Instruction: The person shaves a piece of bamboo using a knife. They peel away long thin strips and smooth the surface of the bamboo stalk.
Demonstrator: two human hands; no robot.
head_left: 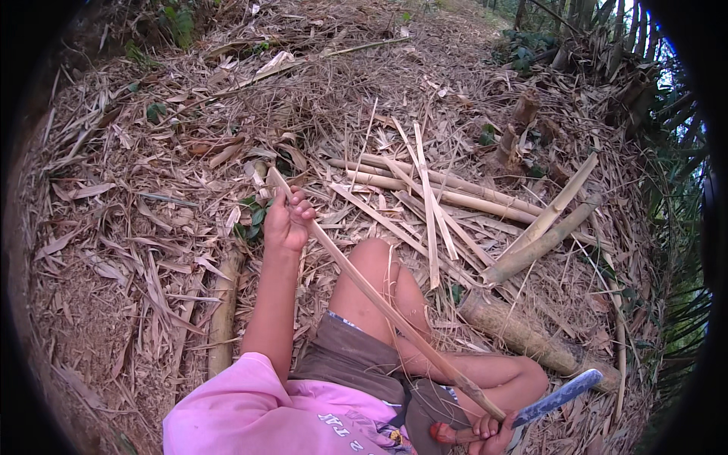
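A long, pale split-bamboo strip (381, 302) slants across my lap from upper left to lower right. My left hand (290, 221) is closed round its upper end, with a short piece sticking out past the fingers. At the lower right my right hand (494, 435) grips a machete by its reddish-brown handle (445, 434). The blue-grey blade (557, 397) points up and to the right, away from my legs. The strip's lower end meets my right hand beside the blade's base; whether those fingers also pinch it, I cannot tell. Thin shavings hang over my crossed legs.
Several split bamboo strips (428, 216) lie piled ahead of my knees. Half-split bamboo (542, 235) and a thick bamboo log (523, 334) rest at the right. Another pole (224, 315) lies left of my arm. Dry leaves cover the ground; a cut stump (509, 144) stands farther back.
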